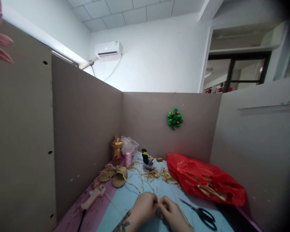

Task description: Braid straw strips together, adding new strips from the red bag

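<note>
My left hand [146, 203], below a tattooed forearm, is closed in a pinch near the front of the light-blue table cover [120, 201]. My right hand [169, 207] is pinched too, its fingertips meeting those of the left. A thin tan straw strand [157, 192] sticks up from between the fingertips. Something small and dark shows just under them, too hidden to name. Right of my right hand lie black-handled scissors [203, 215], blades toward the hands. Loose straw strips [157, 175] are scattered beyond both hands.
At left are a pink glue gun [94, 197], a small woven basket [120, 177] and more woven pieces [106, 173]. Behind stand a brown cup [117, 150], pink thread spool [128, 159] and tool cup [148, 166]. A red bag [190, 172] holding strips lies right. Partitions [147, 122] enclose the table.
</note>
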Available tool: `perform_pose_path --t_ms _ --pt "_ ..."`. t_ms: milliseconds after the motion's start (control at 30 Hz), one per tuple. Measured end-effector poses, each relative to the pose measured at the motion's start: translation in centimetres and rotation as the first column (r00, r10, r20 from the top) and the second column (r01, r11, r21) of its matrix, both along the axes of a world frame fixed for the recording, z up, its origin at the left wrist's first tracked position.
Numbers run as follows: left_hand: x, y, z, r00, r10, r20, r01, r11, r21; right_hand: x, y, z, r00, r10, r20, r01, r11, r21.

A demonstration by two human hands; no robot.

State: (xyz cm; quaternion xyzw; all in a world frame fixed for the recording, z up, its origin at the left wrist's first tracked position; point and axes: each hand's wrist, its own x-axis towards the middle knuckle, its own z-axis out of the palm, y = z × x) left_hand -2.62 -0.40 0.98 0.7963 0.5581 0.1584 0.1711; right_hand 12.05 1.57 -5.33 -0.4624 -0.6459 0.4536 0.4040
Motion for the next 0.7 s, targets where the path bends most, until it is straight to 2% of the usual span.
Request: perform_pose_path --t_ms 367,500,600,700 --pt "0.0 0.2 -0.3 1.0 -0.005 0.013 0.005 1.0 0.003 0.1 0.2 -0.6 1.0 0.016 0.01 -0.016 1.0 0.015" --pt "0.1 0.1 -0.2 0.999 -0.002 0.036 0.002 1.0 -0.018 0.2 0.0 -0.3 1.0 0.014 0.021 -0.014 0.999 0.031" --pt "0.2 0.3 -0.7 0.995 0.001 0.096 0.002 0.999 -0.032 0.3 -0.1 0.0 1.0 -0.007 0.007 0.007 0.999 0.038" --pt "0.5 0.8 -1.6 0.974 0.018 0.227 -0.008 0.999 -0.043 0.2 -0.1 -0.1 0.999 -0.007 -0.053 0.007 1.0 0.002"
